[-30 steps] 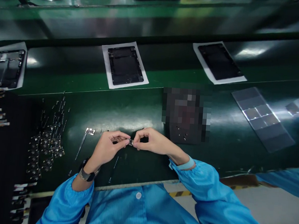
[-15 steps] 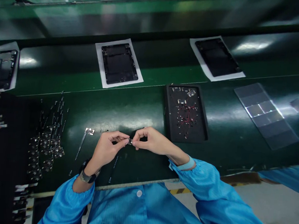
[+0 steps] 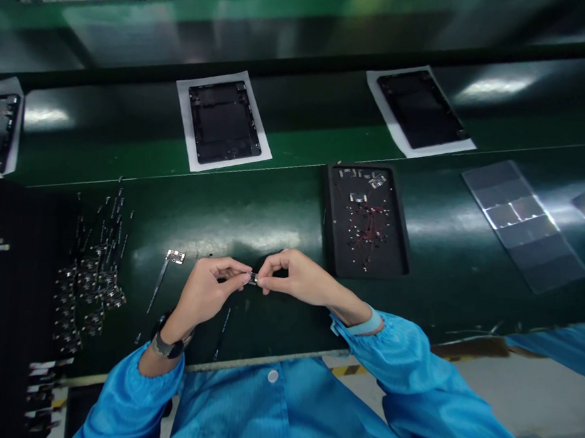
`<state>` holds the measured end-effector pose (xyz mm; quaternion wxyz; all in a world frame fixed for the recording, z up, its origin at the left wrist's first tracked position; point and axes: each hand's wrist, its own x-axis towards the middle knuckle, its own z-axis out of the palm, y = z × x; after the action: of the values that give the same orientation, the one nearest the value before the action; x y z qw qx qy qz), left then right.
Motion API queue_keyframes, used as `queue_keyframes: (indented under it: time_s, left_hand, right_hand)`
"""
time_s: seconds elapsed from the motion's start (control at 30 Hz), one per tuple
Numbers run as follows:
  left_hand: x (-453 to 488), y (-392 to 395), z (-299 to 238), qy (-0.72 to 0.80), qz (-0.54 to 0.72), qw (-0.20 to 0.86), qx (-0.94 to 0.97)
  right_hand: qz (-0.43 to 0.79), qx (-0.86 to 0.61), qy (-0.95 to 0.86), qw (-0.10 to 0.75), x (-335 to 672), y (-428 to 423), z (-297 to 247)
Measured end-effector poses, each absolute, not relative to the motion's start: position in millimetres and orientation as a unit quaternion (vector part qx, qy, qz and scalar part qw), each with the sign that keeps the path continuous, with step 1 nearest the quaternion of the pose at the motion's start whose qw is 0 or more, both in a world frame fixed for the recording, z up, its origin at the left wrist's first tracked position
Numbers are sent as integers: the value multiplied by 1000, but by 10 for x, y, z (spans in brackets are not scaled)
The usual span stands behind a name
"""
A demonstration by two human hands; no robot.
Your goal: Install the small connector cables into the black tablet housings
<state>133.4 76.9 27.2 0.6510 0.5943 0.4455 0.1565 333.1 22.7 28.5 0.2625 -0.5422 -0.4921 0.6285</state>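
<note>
left grip (image 3: 208, 292) and right grip (image 3: 301, 280) pinch small part (image 3: 253, 277), black tray (image 3: 369, 266) beyond.

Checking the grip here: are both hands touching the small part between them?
Touching. The head view shows the left hand and right hand pinching the small part from both sides.

The left hand (image 3: 207, 294) and right hand (image 3: 298, 281), pinched together on a small part (image 3: 253, 277), block the near middle of the surface (image 3: 253, 209). Behind them it is bare up to the far edge. A black tray (image 3: 327, 215) stands just behind the right hand and narrows the passage there. Toward the left edge, scattered small pieces (image 3: 92, 278) and a little board (image 3: 175, 257) lie in the way. Right of the tray, the room is open up to a clear film sheet (image 3: 522, 225).
</note>
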Motion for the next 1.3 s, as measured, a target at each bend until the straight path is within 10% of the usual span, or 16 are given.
queue_keyframes:
  time_s: [0.73, 1.0, 1.3]
  left_hand:
    - [1310, 859, 211, 462, 190, 660, 560]
    - [886, 1192, 136, 581, 374, 473, 547]
    - [773, 1181, 211, 552, 435, 481, 524]
  right_hand:
    - [600, -503, -551, 289, 3428, 270, 317]
    - [283, -779, -509, 233, 3514, 1594, 653]
    - [263, -887, -343, 165, 3087, 2665, 394]
